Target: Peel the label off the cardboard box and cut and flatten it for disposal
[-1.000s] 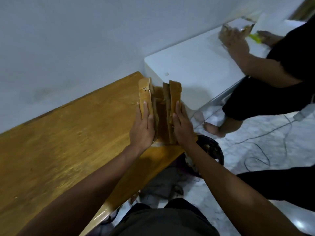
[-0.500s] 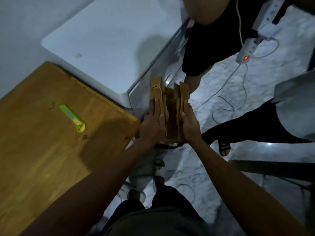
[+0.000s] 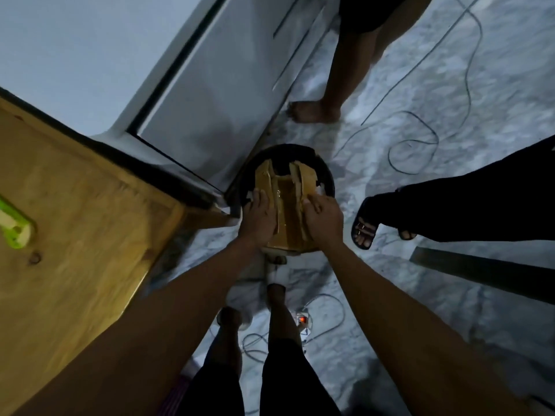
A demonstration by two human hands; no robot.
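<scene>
While both hands squeeze the cut cardboard box (image 3: pixel 287 202) over the black bin (image 3: pixel 326 175) | left hand (image 3: pixel 257 219) and right hand (image 3: pixel 324 219) grip its sides | tip: keep it squashed flat, aim inside the rim, then let go.

The cardboard (image 3: pixel 288 205) sits between the two hands, the left hand (image 3: pixel 258 219) on its left side and the right hand (image 3: pixel 324 217) on its right, over the bin (image 3: pixel 326 175) on the floor (image 3: pixel 450 310). The table (image 3: pixel 75 235) lies left of the bin, with a cutter (image 3: pixel 13 226) at its left edge. A cabinet (image 3: pixel 228 94) stands far of the table. Cables (image 3: pixel 420 136) lie on the floor to the right.
</scene>
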